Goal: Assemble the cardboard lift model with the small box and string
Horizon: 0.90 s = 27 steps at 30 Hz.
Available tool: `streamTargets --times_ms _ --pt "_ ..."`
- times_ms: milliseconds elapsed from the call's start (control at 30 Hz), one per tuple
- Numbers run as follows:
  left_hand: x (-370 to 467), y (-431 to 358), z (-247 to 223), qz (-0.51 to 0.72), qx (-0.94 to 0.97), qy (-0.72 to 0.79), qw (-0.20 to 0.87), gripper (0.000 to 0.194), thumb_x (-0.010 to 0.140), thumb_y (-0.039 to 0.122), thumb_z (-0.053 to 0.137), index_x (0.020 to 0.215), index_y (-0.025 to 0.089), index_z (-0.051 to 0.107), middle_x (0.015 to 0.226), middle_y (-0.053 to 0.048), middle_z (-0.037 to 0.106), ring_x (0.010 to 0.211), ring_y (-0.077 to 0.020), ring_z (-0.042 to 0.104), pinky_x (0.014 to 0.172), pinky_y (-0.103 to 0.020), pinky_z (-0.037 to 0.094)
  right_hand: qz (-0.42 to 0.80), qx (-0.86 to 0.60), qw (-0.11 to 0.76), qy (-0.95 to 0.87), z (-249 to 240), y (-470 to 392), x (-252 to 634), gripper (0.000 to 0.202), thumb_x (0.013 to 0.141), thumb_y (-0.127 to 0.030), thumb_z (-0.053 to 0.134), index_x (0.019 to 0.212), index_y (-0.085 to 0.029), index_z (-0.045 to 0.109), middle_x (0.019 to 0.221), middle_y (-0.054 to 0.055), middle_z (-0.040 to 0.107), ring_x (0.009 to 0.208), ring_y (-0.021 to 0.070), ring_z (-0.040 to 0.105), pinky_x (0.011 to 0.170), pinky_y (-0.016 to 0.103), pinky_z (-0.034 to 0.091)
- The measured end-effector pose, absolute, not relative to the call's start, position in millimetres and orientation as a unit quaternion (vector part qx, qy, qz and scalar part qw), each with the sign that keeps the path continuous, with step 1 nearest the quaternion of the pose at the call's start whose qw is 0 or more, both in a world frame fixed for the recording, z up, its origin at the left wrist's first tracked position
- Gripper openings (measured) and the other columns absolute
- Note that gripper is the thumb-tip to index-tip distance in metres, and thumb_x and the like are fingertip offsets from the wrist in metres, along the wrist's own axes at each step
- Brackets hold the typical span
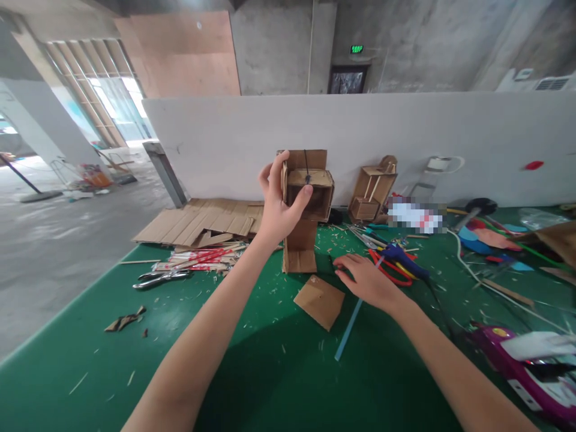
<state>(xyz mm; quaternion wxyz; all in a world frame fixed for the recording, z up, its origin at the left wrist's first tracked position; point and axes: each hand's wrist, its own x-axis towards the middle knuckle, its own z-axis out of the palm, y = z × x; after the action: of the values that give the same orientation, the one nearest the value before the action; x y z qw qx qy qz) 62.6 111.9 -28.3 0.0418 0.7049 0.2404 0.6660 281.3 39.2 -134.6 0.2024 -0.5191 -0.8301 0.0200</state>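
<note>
L hand [279,201]: holding crdbd box [318,205] (thumb frt) | box rt of palm | R hand [366,281]: grip, can't tell

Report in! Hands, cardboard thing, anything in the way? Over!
Left hand: gripping upright brown cardboard structure near its top. Right hand: partly covering narrow blue strip, hold unclear. Possibly in the way: flat four-sided brown cardboard piece by structure's base.

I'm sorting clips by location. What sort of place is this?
Probably a craft workspace in an unfinished building: cardboard sheets and pliers on a green table, with a bare concrete wall behind.
</note>
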Motion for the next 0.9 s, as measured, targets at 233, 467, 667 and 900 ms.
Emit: streamTargets --times_ms 233,467,667,900 --pt "56 115 -26 0.652 0.722 0.227 0.042 0.058 0.087 0.056 0.049 0.139 0.035 0.032 0.139 -0.006 0.037 0.134 -0.0268 0.027 0.115 -0.049 0.023 -0.075 -0.599 0.085 -0.793 -123 39 299 0.031 0.091 -0.017 0.039 0.109 -0.015 0.064 0.104 0.012 0.063 0.102 0.0271 0.057 0.089 0.043 0.044" --pt "43 127 -27 0.653 0.732 0.190 0.048 0.054 0.092 0.062 0.026 0.135 0.034 0.042 0.138 -0.006 0.042 0.135 -0.0256 0.029 0.116 -0.047 0.022 -0.059 -0.768 0.005 -0.638 -107 24 360 0.052 0.085 -0.019 0.040 0.136 -0.019 0.044 0.120 0.020 0.056 0.101 0.0378 0.059 0.072 0.047 0.050" --pt "40 133 -26 0.649 0.741 0.161 0.061 0.052 0.094 0.059 0.024 0.136 0.034 0.041 0.141 -0.004 0.044 0.138 -0.0239 0.030 0.117 -0.045 0.021 -0.020 -0.814 0.001 -0.581 -120 16 395 0.051 0.081 -0.024 0.043 0.131 -0.013 0.049 0.117 0.024 0.058 0.105 0.0413 0.056 0.073 0.049 0.051" --pt "44 132 -28 0.648 0.738 0.160 0.096 0.051 0.093 0.060 0.027 0.136 0.034 0.040 0.146 -0.002 0.041 0.140 -0.0224 0.031 0.117 -0.042 0.023 -0.038 -0.824 -0.010 -0.565 -123 17 369 0.056 0.084 -0.017 0.038 0.140 -0.015 0.039 0.124 0.019 0.057 0.111 0.0387 0.054 0.081 0.055 0.048"
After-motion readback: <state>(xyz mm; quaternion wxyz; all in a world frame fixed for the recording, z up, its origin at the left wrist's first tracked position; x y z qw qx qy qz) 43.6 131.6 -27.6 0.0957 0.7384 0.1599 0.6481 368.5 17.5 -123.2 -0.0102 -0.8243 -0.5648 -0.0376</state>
